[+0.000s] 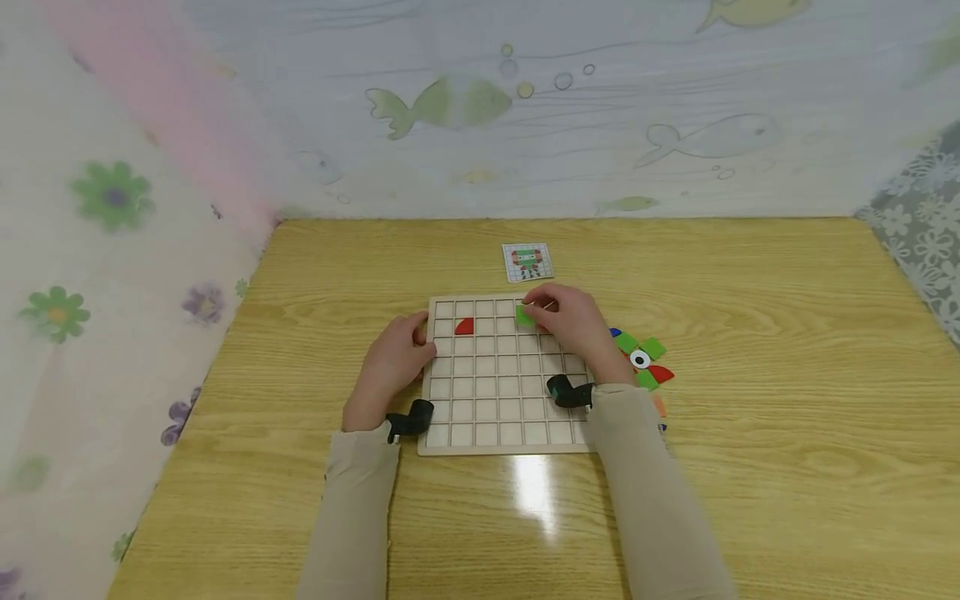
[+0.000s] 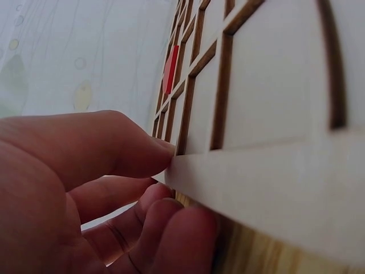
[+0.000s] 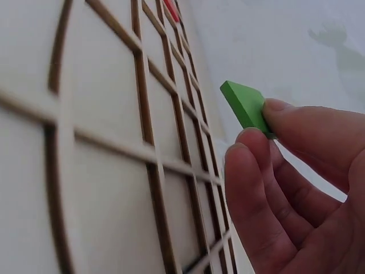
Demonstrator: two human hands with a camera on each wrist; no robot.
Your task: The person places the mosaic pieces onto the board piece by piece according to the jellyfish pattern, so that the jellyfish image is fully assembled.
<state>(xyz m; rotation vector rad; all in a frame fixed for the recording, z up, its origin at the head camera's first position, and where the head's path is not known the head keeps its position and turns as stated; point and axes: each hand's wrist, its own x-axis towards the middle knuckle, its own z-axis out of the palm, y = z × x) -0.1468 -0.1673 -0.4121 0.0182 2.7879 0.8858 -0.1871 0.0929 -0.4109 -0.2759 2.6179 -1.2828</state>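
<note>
A wooden grid board (image 1: 486,366) lies on the table with its square cells facing up. My left hand (image 1: 393,358) holds the board's left edge, the thumb (image 2: 128,142) at the rim and the other fingers curled beside and partly below it. Between thumb and fingertips, my right hand (image 1: 576,325) pinches a green square tile (image 3: 244,104). In the right wrist view the tile is tilted and held off the board, over its upper right part in the head view. One red quarter-circle tile (image 1: 465,327) sits in a cell of the second row, near the left.
Behind the board a small picture card (image 1: 528,262) shows a coloured figure on a grid. Several loose tiles lie right of the board, among them a green one (image 1: 654,348), a red one (image 1: 661,374) and a white eye piece (image 1: 640,360). My right forearm partly covers this pile.
</note>
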